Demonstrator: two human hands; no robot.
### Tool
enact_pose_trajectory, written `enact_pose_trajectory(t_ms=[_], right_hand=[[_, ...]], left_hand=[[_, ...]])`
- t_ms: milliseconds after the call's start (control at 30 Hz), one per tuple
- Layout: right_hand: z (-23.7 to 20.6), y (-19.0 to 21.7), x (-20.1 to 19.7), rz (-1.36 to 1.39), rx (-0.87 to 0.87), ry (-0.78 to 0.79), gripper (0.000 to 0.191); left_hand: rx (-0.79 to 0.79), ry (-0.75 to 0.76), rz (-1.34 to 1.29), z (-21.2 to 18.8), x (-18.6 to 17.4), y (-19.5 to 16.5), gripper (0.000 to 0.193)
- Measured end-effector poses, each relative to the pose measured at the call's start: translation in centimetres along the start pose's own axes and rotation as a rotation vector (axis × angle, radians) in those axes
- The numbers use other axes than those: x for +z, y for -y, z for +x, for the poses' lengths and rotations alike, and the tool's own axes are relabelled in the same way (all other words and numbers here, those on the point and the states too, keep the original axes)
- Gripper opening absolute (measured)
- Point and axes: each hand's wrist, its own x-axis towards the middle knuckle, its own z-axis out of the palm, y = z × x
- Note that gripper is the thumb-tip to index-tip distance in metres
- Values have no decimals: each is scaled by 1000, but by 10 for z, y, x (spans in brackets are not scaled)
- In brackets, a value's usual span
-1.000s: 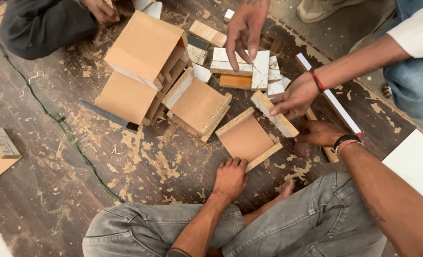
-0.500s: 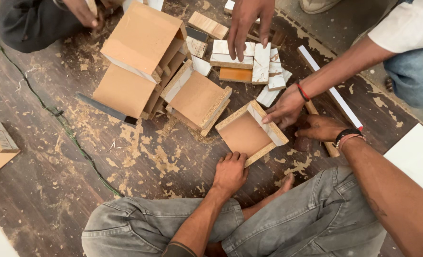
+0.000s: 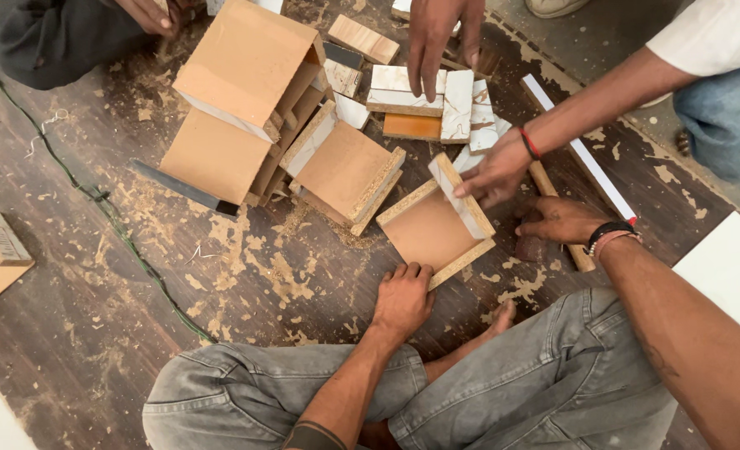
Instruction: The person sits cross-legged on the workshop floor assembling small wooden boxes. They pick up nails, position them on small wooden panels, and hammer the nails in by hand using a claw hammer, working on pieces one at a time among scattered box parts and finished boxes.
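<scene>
Two hands of the person wearing the camera work beside a small open box of particle board [image 3: 437, 227] lying on the dark, sawdust-strewn floor [image 3: 78, 333]. Against a second ago, the box has one more wall: a white-edged strip [image 3: 462, 196] that lay loose beside it now stands along its right side, and the box sits turned a little. The left hand [image 3: 402, 297] has stayed at the near corner, knuckles down on the floor, fingers curled together and touching the box's lower edge. The right hand [image 3: 560, 221] lies just right of the box with its fingers closed around a wooden-handled hammer [image 3: 545, 212]; its head is hidden under the hand. A co-worker's hand [image 3: 495, 173] with a red wristband presses the strip, and it has moved in closer to the box. Another co-worker's hand [image 3: 441, 33] hangs over a heap of offcuts [image 3: 437, 104]. Behind the box stand finished boxes [image 3: 303, 142], close on its left. Open floor lies to the left, crossed by a green cable [image 3: 95, 200].
</scene>
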Motion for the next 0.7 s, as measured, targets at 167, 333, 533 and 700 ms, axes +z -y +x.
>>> enact_pose_trajectory(t_ms=[167, 333, 533, 700], right_hand=[[1, 0, 0, 34, -34, 3, 66], [2, -3, 0, 21, -47, -17, 64], [0, -5, -3, 74, -35, -2, 60], [-3, 1, -5, 104, 43, 49, 64]], left_hand=[[-2, 6, -5, -1, 1, 1, 33], [3, 19, -9, 0, 2, 2, 33], [-5, 34, -7, 1, 1, 2, 36], [2, 30, 3, 1, 1, 2, 36]])
